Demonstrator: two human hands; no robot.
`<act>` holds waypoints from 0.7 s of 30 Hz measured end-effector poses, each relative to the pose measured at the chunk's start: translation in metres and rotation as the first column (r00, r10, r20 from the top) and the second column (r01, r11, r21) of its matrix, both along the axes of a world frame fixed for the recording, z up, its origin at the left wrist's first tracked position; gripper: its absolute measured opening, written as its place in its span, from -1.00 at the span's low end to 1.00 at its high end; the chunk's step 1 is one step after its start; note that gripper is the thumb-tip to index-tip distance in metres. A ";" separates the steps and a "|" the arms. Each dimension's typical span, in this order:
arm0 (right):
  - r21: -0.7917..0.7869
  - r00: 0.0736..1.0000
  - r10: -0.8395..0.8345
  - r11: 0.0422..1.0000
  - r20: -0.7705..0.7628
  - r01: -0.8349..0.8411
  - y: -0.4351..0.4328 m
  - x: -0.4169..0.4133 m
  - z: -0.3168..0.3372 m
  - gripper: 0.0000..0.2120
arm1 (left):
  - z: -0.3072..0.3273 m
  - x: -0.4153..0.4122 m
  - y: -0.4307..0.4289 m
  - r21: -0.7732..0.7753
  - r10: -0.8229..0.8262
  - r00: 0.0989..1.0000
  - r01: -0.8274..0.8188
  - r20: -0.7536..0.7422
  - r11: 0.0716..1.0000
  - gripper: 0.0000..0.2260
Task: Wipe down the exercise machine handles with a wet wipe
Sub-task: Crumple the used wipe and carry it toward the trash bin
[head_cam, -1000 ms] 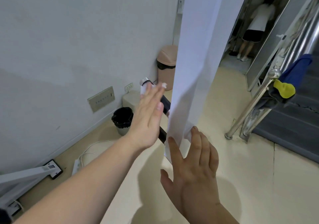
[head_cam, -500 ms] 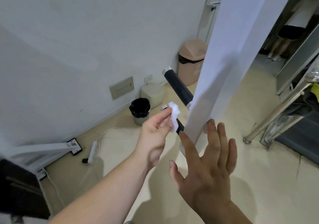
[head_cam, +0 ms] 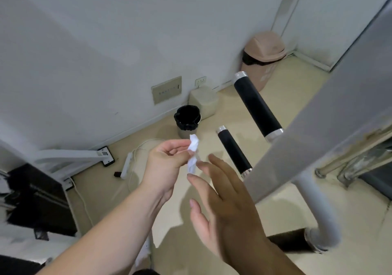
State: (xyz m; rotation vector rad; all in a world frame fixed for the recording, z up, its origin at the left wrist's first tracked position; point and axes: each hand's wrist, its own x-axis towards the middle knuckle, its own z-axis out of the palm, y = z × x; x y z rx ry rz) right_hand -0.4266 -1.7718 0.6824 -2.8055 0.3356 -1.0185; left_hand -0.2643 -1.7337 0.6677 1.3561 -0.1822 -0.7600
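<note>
My left hand [head_cam: 167,164] pinches the crumpled wet wipe [head_cam: 193,154] in its fingers, above bare floor [head_cam: 212,232] near the black bin [head_cam: 187,120]. My right hand [head_cam: 224,207], fingers released and spread, is just beside the wipe. Further right, the lower handle [head_cam: 233,149] and upper handle [head_cam: 257,105] jut from the grey frame's [head_cam: 328,115] edge, untouched.

The left hand [head_cam: 167,164] pinches a crumpled white wipe [head_cam: 194,145] between thumb and fingers, the right hand [head_cam: 224,207] lies flat-fingered just beside the wipe's lower end, and near them a short black handle [head_cam: 233,150] and a long black handle [head_cam: 257,105] jut from the grey machine post [head_cam: 318,115].
</note>
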 end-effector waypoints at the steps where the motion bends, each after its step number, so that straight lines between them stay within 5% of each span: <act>1: 0.025 0.999 -0.005 1.000 -0.033 0.006 -0.001 0.012 -0.004 -0.63 | -0.001 0.012 0.001 0.001 0.004 1.000 -0.004 -0.011 1.000 -0.80; 6: 0.219 0.985 -0.041 0.973 -0.168 0.078 -0.010 0.094 -0.029 -0.51 | 0.000 0.092 0.001 -0.073 -0.075 0.988 0.066 -0.135 0.995 -0.72; 11: 0.534 0.975 -0.078 0.826 -0.207 0.180 -0.022 0.192 -0.035 -0.44 | 0.007 0.190 -0.004 -0.052 -0.123 0.958 0.113 -0.260 0.992 -0.72; 16: 0.530 0.984 -0.109 0.831 -0.143 0.169 -0.044 0.293 -0.034 -0.79 | 0.004 0.278 -0.012 0.027 -0.192 0.963 0.200 -0.189 0.979 -0.75; 21: 0.566 0.977 -0.036 0.810 -0.208 0.151 -0.071 0.373 -0.035 -0.48 | -0.003 0.340 -0.022 0.034 -0.098 0.954 0.113 -0.284 0.993 -0.78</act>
